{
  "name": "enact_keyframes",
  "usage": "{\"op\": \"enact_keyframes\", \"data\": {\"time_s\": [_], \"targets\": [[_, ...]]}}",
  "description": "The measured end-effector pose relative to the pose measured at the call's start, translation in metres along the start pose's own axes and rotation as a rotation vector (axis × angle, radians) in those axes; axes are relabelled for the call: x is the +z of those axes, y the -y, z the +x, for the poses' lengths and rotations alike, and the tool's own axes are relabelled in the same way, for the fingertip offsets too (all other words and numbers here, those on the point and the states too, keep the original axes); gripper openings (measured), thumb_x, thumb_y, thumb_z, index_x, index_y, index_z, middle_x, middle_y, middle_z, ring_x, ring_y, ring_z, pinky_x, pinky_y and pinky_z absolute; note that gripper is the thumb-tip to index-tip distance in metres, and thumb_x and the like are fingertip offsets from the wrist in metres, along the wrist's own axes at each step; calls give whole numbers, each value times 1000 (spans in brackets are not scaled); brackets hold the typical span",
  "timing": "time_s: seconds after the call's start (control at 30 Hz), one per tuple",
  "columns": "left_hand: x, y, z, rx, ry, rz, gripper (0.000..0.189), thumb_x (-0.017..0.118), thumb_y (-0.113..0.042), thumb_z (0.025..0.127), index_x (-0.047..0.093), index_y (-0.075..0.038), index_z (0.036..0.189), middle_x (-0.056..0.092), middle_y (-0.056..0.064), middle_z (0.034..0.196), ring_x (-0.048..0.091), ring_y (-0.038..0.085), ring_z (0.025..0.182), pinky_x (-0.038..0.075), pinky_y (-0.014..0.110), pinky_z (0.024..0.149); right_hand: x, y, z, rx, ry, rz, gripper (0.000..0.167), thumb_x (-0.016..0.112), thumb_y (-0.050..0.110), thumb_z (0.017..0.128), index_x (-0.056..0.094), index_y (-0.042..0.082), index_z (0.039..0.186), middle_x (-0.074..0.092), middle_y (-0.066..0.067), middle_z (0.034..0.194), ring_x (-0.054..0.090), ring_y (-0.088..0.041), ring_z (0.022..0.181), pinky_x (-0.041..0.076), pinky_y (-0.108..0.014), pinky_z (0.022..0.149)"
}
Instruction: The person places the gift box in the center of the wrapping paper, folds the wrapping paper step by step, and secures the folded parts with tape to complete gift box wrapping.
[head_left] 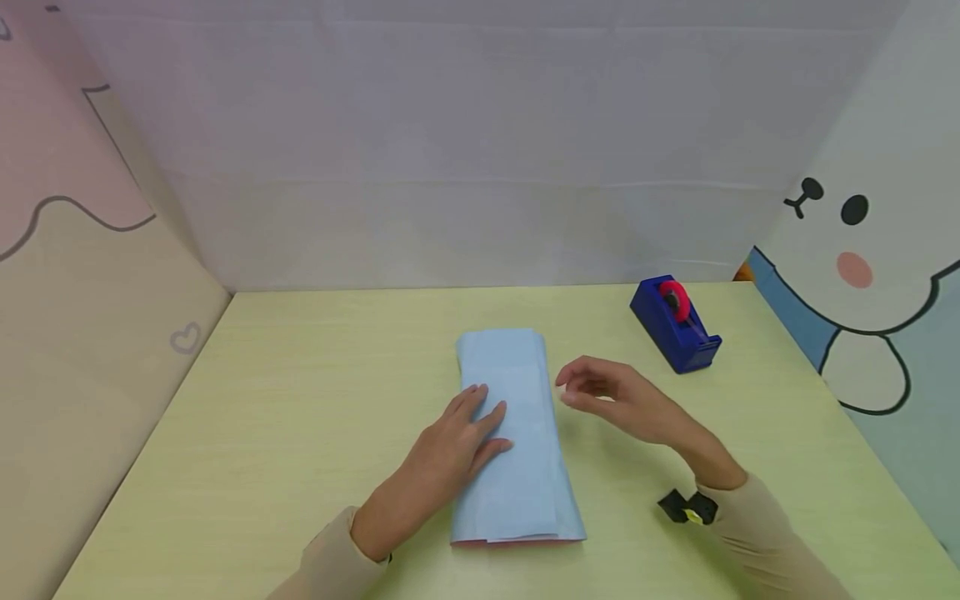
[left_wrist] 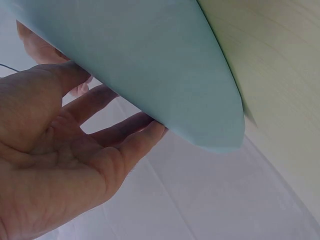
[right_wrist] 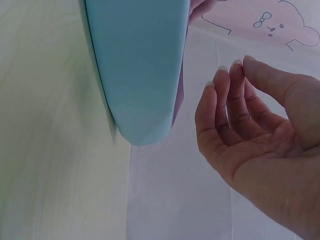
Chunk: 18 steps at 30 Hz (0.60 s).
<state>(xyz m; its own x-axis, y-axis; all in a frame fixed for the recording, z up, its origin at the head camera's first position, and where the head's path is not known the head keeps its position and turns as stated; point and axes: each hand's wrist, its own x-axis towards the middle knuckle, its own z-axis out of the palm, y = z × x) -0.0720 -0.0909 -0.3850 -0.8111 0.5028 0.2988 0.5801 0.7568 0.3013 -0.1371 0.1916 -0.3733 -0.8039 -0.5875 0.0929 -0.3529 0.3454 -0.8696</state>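
Note:
A light blue folded paper bundle (head_left: 517,483) lies lengthwise on the table, its overlapping flap running down the right part. Pinkish red shows along its near edge, and whatever is inside it is hidden. My left hand (head_left: 442,454) rests on the bundle's left side with fingers spread; in the left wrist view the fingertips (left_wrist: 157,131) touch the paper. Just right of the bundle, my right hand (head_left: 622,400) hovers apart from it. Its fingers (right_wrist: 205,110) are loosely bent, the thumb tip close to the index fingertip, and nothing shows between them.
A blue tape dispenser (head_left: 675,329) with a red-cored roll stands at the back right of the pale yellow table (head_left: 315,400). Behind the table hangs a plain whitish backdrop (head_left: 480,150). Printed cartoon panels (head_left: 862,317) flank it.

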Motion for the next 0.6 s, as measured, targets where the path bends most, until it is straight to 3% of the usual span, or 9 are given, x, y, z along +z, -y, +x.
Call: {"op": "enact_keyframes", "data": {"time_s": [0.3, 0.6], "targets": [[-1, -1, 1, -4, 11, -9, 43, 73, -27, 96, 69, 0, 130, 57, 28, 138, 52, 42, 133, 59, 47, 87, 9, 1, 8, -56, 69, 52, 22, 64, 9, 102, 60, -1, 121, 65, -3, 99, 64, -19, 91, 55, -27, 86], [0, 0, 1, 3, 6, 14, 43, 73, -28, 96, 69, -1, 130, 58, 27, 137, 52, 41, 133, 59, 45, 88, 12, 1, 15, -65, 170, 73, 26, 62, 10, 103, 54, 2, 127, 67, -8, 95, 65, -36, 89, 56, -29, 86]]}}
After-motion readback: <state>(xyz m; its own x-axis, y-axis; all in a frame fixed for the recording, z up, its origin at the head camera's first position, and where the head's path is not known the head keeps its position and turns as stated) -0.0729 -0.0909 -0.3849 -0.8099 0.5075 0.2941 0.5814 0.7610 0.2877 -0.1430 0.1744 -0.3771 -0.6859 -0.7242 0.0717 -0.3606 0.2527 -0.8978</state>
